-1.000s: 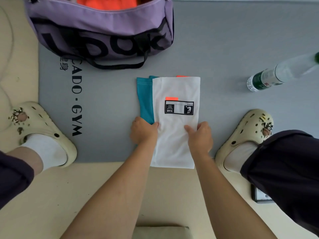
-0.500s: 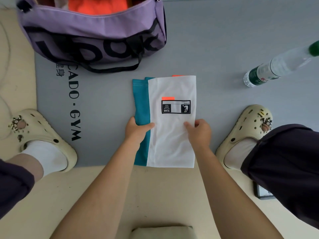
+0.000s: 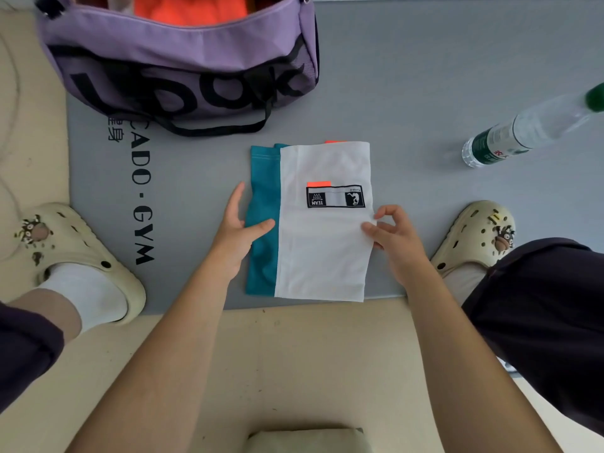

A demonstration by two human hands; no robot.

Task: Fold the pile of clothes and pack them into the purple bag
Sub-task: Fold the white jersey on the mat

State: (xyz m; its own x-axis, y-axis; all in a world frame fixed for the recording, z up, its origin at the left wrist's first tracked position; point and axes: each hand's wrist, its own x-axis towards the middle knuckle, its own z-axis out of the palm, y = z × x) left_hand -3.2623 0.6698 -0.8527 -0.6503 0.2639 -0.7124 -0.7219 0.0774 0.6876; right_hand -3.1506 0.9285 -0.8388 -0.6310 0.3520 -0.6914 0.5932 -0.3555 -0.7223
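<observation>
A folded white and teal garment (image 3: 322,246) with a black TEAM patch lies flat on the grey mat (image 3: 425,76). My left hand (image 3: 237,233) has straight fingers at the garment's teal left edge, thumb resting on the teal cloth. My right hand (image 3: 392,232) sits at the white right edge with fingers loosely curled, fingertips touching the cloth. The purple bag (image 3: 183,63) stands open at the mat's far left, with orange clothing (image 3: 192,8) inside.
A plastic water bottle (image 3: 523,129) lies on the mat at the right. My feet in cream clogs flank the garment, one on the left (image 3: 81,253) and one on the right (image 3: 477,233). A pale folded item (image 3: 307,441) sits at the bottom edge.
Both hands have let go of the garment's sides and opened, the left sliding outward to the teal edge, the right to the white edge. The garment stays flat.
</observation>
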